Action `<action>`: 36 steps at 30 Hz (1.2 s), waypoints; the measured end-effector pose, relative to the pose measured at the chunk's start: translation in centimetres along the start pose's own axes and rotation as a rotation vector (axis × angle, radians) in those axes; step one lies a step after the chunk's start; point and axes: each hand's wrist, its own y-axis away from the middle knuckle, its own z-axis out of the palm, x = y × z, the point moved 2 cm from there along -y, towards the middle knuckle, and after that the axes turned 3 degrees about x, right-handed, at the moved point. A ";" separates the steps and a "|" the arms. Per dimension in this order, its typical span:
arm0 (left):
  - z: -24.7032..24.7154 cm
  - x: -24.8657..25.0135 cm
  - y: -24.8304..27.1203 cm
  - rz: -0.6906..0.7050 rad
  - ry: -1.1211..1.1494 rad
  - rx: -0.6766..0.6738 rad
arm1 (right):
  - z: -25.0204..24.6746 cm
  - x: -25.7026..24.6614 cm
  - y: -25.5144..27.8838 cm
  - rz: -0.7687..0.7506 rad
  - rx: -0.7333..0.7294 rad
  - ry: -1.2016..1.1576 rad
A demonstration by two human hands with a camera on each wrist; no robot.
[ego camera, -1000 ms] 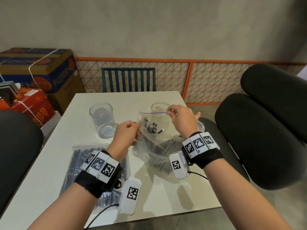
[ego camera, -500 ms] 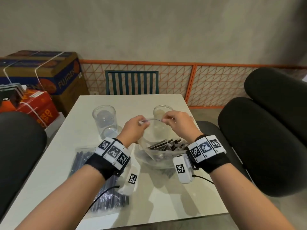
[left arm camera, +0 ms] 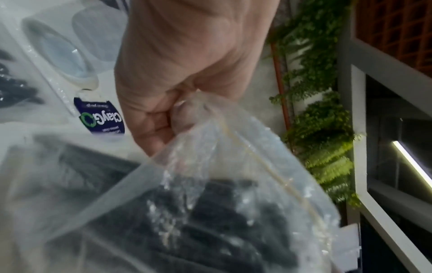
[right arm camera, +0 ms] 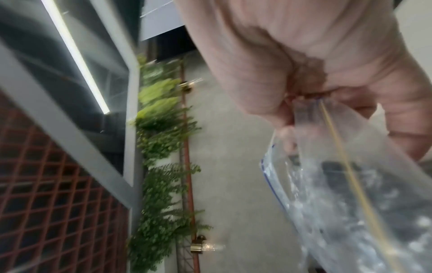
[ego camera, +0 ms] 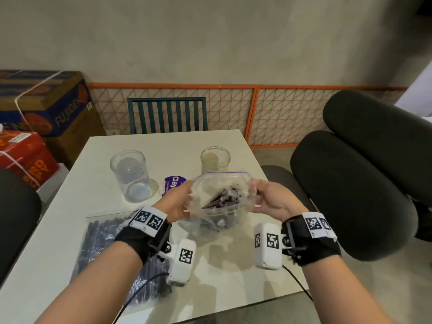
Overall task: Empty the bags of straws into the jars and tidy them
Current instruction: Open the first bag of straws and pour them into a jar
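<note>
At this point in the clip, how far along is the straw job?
Early. Done: the zip bag is open, its mouth spread wide. In hand: the left hand and right hand each pinch a side of its rim, dark straws inside. Left: both glass jars, left jar and right jar, hold no straws, and a second bag of straws lies flat on the table.

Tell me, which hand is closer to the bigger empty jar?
The left hand. It grips the held bag just right of the bigger jar; the right hand grips the bag's far side, farther off.
</note>
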 end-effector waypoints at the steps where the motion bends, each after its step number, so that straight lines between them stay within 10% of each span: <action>1: 0.1 0.0 0.1 0.013 -0.033 -0.030 | 0.1 0.4 -0.4 0.070 0.018 -0.124; 6: -0.1 -0.9 2.6 -0.010 -0.226 0.021 | 1.3 0.8 -0.8 0.058 0.078 -0.413; 9: 0.6 -2.3 4.9 -0.240 -0.107 -0.218 | 2.1 0.5 -0.7 -0.004 0.035 -0.487; 15: 1.6 -2.4 4.6 -0.168 0.711 -0.218 | 1.8 1.8 0.4 -0.016 0.109 0.325; 25: 2.4 -3.2 4.3 -0.124 0.877 -0.113 | 3.7 4.5 -0.7 0.091 -0.081 -0.667; 31: 3.0 -3.2 5.6 -0.186 0.702 -0.294 | 4.4 4.6 0.2 -0.078 -0.050 -0.041; 36: 2.3 -3.6 5.2 -0.153 0.786 -0.208 | 4.2 4.6 0.3 0.000 -0.021 -0.238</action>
